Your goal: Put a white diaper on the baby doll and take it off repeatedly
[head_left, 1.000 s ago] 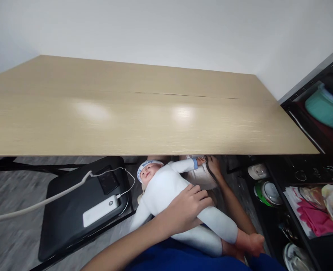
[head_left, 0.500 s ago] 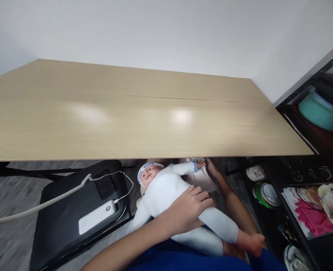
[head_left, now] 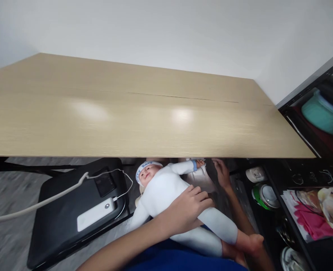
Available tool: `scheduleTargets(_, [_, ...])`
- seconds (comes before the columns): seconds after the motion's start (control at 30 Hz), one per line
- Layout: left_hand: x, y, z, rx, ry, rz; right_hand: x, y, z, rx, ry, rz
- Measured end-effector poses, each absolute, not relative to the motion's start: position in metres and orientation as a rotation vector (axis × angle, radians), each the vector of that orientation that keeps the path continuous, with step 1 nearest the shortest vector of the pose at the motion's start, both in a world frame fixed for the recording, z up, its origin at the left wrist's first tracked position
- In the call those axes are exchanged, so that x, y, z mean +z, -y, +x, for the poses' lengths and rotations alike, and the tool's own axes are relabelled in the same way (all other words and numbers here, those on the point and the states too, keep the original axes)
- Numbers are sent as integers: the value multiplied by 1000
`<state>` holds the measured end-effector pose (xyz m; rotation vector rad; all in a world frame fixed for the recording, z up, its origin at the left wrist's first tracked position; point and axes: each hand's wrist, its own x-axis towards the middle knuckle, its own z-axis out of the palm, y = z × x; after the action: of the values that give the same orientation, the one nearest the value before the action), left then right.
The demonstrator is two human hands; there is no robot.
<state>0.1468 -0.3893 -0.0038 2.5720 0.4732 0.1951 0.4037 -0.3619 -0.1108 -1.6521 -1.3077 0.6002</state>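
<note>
A baby doll [head_left: 166, 190] in a white bodysuit with pale blue cuffs and a printed headband lies face up on my lap, below the table's near edge. My left hand [head_left: 191, 207] is wrapped over its hip, fingers bent around the body. Past the doll's outstretched hand, my right hand [head_left: 222, 174] is held open with fingers stretched out, holding nothing. Between that hand and the doll is a whitish, crinkled thing [head_left: 201, 180], partly hidden, whose kind I cannot make out.
A pale wooden table [head_left: 143, 124] spans the view above the doll. At left, a black padded stool [head_left: 70, 195] carries a white power bank [head_left: 95, 214] with a cable. A black shelf with tins, papers, a pink cloth [head_left: 314, 220] and a teal basin [head_left: 324, 113] stands at right.
My right hand has moved right, away from the whitish thing and the doll's hand, and its fingers have straightened. My left hand stays on the doll.
</note>
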Motion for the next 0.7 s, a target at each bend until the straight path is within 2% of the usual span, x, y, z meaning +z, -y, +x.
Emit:
scheduleTargets(0.2, [6, 386, 151, 204, -309, 2586, -47, 353, 361, 784, 1884, -1358])
scheduleTargets(0.33, [11, 402, 130, 312, -389, 2561, -39, 323, 325, 906, 2288, -1381])
scheduleTargets(0.43, [-5, 425, 83, 550, -738, 2455, -42, 311, 309, 866, 2401, -1469])
scheduleTargets(0.53, [-38, 444, 22, 694, -1406, 2051, -40, 311, 303, 734, 2452, -1408])
scheduleTargets(0.6, [-61, 450, -10, 609, -1696, 1676, -37, 314, 300, 666, 2477, -1377])
scheduleTargets(0.7, [-86, 453, -30, 401, -1647, 1342, -29, 317, 296, 630, 2503, -1351])
